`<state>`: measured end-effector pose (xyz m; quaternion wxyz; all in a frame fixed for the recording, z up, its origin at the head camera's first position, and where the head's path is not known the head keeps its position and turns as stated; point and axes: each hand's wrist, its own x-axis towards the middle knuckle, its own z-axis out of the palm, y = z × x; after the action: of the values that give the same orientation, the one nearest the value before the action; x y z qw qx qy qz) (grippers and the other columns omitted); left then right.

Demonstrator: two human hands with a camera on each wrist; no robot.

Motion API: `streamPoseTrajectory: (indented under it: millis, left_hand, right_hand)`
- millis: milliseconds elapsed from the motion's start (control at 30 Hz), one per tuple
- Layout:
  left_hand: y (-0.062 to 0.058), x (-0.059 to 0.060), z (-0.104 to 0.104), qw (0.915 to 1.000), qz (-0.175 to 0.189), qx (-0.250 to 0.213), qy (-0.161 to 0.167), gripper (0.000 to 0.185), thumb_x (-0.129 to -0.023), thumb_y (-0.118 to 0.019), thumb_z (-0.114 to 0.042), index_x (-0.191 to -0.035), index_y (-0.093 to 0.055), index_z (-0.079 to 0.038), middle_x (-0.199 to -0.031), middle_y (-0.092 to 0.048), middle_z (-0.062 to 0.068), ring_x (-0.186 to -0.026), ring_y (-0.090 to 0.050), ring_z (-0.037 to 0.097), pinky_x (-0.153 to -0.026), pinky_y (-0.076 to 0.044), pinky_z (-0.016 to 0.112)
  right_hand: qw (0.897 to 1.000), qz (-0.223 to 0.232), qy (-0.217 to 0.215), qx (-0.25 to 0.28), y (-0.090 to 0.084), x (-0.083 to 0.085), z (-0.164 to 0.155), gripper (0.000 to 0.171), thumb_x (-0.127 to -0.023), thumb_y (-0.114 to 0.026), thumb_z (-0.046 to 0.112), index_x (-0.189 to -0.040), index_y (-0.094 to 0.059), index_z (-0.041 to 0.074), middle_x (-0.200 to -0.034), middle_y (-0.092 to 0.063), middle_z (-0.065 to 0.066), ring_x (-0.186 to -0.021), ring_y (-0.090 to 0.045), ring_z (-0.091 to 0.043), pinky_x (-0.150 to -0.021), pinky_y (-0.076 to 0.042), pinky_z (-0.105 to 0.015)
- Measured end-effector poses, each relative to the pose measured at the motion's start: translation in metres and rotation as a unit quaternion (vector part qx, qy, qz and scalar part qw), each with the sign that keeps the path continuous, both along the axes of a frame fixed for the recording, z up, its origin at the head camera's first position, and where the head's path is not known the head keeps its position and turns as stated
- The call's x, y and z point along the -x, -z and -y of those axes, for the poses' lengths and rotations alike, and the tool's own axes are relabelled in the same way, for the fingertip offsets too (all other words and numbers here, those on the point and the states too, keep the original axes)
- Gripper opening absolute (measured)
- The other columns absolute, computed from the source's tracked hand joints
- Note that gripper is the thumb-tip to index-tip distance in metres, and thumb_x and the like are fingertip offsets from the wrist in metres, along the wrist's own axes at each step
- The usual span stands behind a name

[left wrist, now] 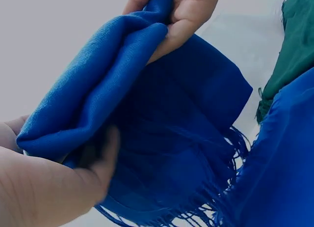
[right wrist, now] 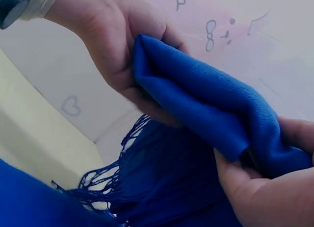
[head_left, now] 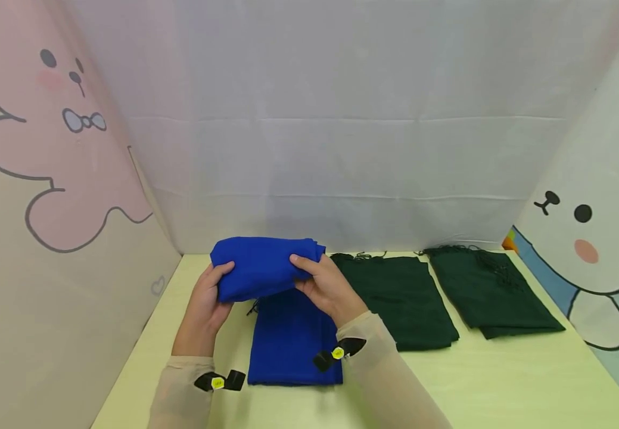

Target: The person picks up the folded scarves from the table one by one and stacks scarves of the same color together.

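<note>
Both hands hold a folded blue scarf (head_left: 263, 265) above the table. My left hand (head_left: 207, 307) grips its left end, with the thumb on the near face and the other fingers mostly hidden behind the cloth. At the other end, my right hand (head_left: 333, 289) pinches the scarf between thumb and fingers. In the left wrist view the held scarf (left wrist: 93, 84) shows thick rolled folds, and blue cloth with a fringe hangs below it. Under the hands, a second folded blue scarf (head_left: 293, 351) lies flat on the table.
Two folded dark green scarves with fringes, one in the middle (head_left: 400, 298) and one farther right (head_left: 491, 292), lie on the pale yellow table (head_left: 529, 381). A white curtain (head_left: 341, 131) closes off the back. Walls with cartoon animals stand at both sides.
</note>
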<state>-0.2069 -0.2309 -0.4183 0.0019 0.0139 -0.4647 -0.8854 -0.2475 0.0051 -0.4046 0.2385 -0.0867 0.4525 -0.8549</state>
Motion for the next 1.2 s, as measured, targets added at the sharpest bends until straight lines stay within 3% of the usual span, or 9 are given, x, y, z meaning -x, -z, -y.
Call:
streamPoseTrajectory:
  millis: [233,533,767,900,1200]
  left_hand:
    - [0.005,0.008,-0.014,0.9994,-0.006,-0.004,0.034,0.061,-0.106,-0.043,-0.007,-0.160,-0.014,-0.009,-0.164,-0.017,0.005,-0.147,-0.025,0.020,-0.109,-0.041,0.026]
    - [0.000,0.032,-0.032,0.9985,-0.009,-0.020,0.049,0.061,-0.105,-0.044,-0.006,-0.159,-0.017,-0.011,-0.163,-0.019,0.003,-0.144,-0.028,0.018,-0.111,-0.038,0.029]
    - [0.000,0.051,-0.036,0.9971,-0.020,-0.037,0.064,0.054,-0.105,-0.040,-0.004,-0.156,-0.024,-0.014,-0.158,-0.029,0.003,-0.128,-0.043,0.017,-0.095,-0.050,0.027]
    - [0.006,0.057,-0.039,0.9953,-0.015,-0.056,0.078,0.052,-0.106,-0.037,-0.005,-0.155,-0.022,-0.016,-0.156,-0.028,0.002,-0.121,-0.044,0.017,-0.093,-0.049,0.027]
    - [0.028,0.055,-0.044,0.9919,0.021,-0.106,0.066,0.062,-0.104,-0.038,-0.002,-0.158,-0.013,-0.017,-0.160,-0.021,-0.001,-0.137,-0.030,0.015,-0.107,-0.038,0.027]
  right_hand:
    - [0.999,0.005,0.046,-0.021,0.002,0.004,-0.018,0.051,-0.099,-0.060,0.006,-0.146,-0.042,0.009,-0.141,-0.047,-0.012,-0.123,-0.052,-0.026,-0.106,-0.043,-0.042]
    - [0.996,0.003,0.085,0.001,-0.004,0.013,-0.029,0.057,-0.099,-0.060,0.005,-0.149,-0.034,0.014,-0.146,-0.039,-0.010,-0.130,-0.042,-0.027,-0.112,-0.034,-0.044]
    - [0.995,-0.003,0.096,0.019,-0.004,0.020,-0.034,0.061,-0.098,-0.059,0.003,-0.152,-0.032,0.014,-0.149,-0.037,-0.008,-0.134,-0.039,-0.025,-0.116,-0.031,-0.042]
    - [0.995,0.001,0.098,0.025,0.002,0.020,-0.037,0.058,-0.099,-0.058,0.001,-0.151,-0.034,0.012,-0.148,-0.037,-0.008,-0.133,-0.040,-0.024,-0.116,-0.031,-0.040]
    - [0.995,0.015,0.100,0.004,0.018,0.016,-0.038,0.064,-0.098,-0.059,0.002,-0.154,-0.029,0.011,-0.154,-0.032,-0.009,-0.141,-0.033,-0.026,-0.119,-0.028,-0.042]
